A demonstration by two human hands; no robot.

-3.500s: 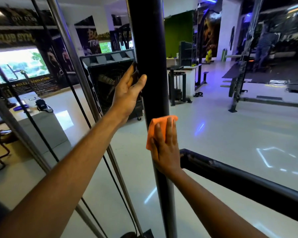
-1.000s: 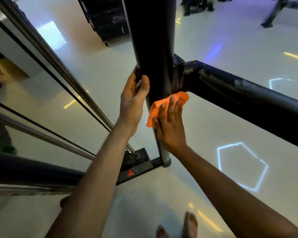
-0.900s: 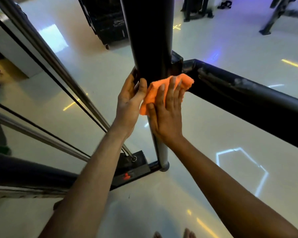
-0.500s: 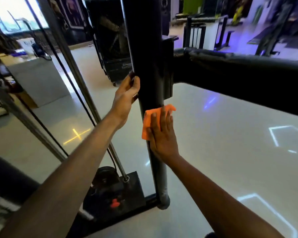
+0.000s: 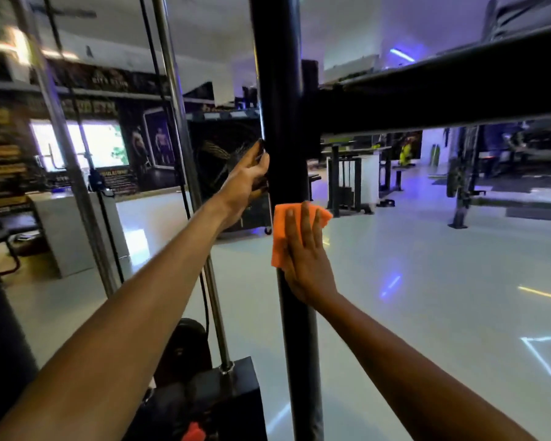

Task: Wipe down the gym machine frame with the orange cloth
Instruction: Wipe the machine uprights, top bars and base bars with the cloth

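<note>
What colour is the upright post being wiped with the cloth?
Black, a round metal upright post, best in the head view.

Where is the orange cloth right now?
In the head view, the orange cloth lies flat against the black upright post, pressed there by the right hand, just below the crossbar joint and right of the left hand.
</note>
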